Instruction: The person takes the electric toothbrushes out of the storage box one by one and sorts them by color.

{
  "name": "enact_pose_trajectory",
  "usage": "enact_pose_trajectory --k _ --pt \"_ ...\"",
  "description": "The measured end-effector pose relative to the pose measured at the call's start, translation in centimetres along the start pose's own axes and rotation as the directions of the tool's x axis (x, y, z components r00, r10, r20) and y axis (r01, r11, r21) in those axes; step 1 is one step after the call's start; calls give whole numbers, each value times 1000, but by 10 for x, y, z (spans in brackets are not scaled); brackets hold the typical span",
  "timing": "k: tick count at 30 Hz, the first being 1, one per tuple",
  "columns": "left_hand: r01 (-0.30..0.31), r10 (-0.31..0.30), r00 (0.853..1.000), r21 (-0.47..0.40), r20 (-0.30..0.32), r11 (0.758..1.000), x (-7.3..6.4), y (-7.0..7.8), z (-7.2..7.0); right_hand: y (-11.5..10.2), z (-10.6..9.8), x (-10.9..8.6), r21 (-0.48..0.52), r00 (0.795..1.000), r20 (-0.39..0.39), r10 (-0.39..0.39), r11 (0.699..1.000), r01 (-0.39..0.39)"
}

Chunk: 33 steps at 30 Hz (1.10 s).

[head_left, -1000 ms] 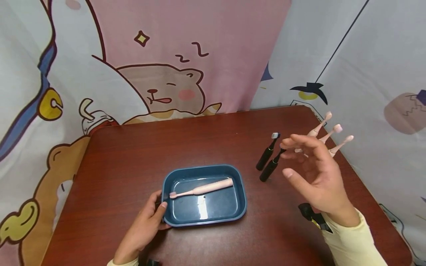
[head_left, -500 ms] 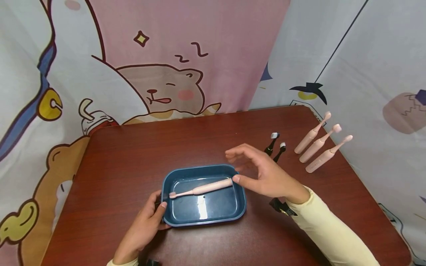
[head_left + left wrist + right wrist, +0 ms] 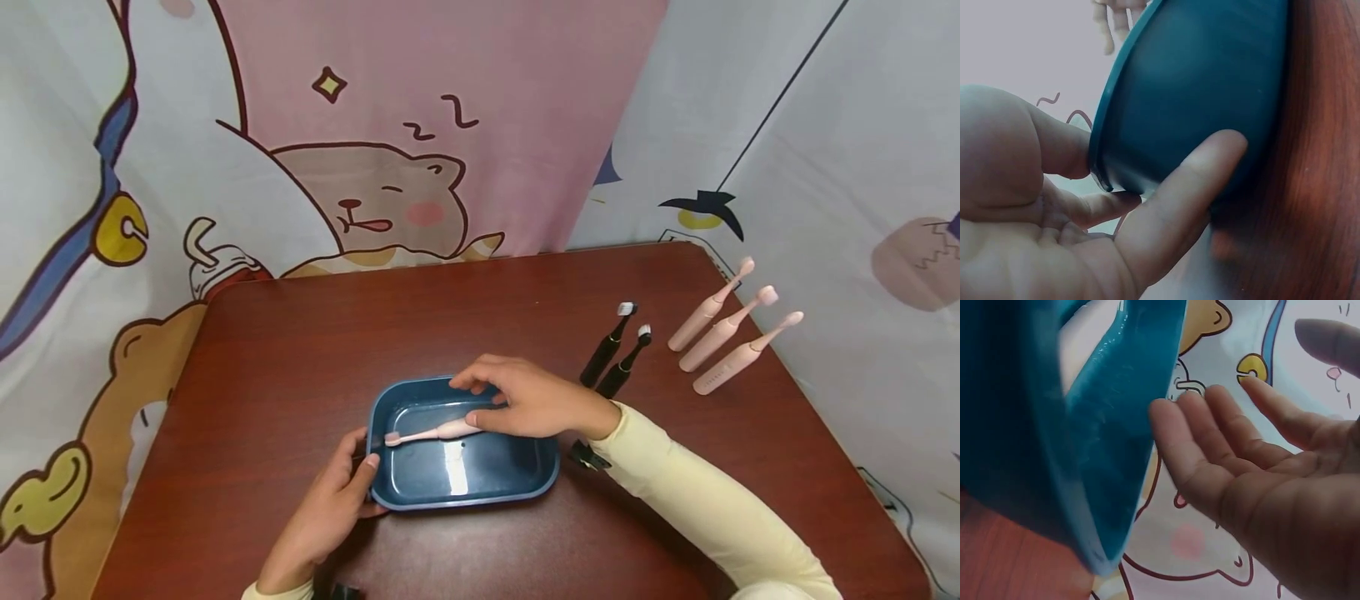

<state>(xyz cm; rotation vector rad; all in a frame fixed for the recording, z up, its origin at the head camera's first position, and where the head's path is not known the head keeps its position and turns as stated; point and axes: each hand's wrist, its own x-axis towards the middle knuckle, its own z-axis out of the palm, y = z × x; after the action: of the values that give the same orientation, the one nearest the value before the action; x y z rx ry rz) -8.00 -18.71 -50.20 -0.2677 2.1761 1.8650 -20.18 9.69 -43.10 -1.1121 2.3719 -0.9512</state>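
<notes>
A blue plastic tray (image 3: 487, 479) stands on the table in the head view. My left hand (image 3: 330, 496) grips its left end, the thumb at the rim; the left wrist view has the fingers (image 3: 1175, 206) against the tray's outer wall. Inside the tray lies a pink electric toothbrush (image 3: 452, 429), brush head to the left. Over the tray's right half hovers my right hand (image 3: 528, 400), fingers loosely bent and holding nothing, hiding the toothbrush's handle end from the head camera. In the right wrist view its relaxed fingers (image 3: 1200, 481) overlap the tray's rim.
Two black electric toothbrushes (image 3: 602, 358) are right of the tray, partly behind the right forearm. Farther right, three pink electric toothbrushes (image 3: 717, 340) form a row near the edge of the brown table (image 3: 360, 325). A printed curtain (image 3: 555, 108) hangs behind.
My right hand has swept left from beside the toothbrushes on the right to above the tray. The left hand and the tray stay in place; the view has shifted slightly.
</notes>
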Motion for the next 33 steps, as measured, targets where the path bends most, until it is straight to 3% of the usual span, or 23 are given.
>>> enact_pose_trajectory --k 5,13,20,33 --pt "-3 3 1000 -5 0 1000 0 2 1 0 2 9 -78 997 76 27 997 -21" --pt "-11 11 1000 -7 0 1000 0 3 1 5 5 16 -99 986 150 71 993 -57" --pt "-26 26 1000 -12 8 1000 0 2 0 14 11 21 -124 972 225 60 992 -33" --pt "-25 25 1000 -26 1 999 0 -1 -1 18 23 27 -191 963 269 23 981 30"
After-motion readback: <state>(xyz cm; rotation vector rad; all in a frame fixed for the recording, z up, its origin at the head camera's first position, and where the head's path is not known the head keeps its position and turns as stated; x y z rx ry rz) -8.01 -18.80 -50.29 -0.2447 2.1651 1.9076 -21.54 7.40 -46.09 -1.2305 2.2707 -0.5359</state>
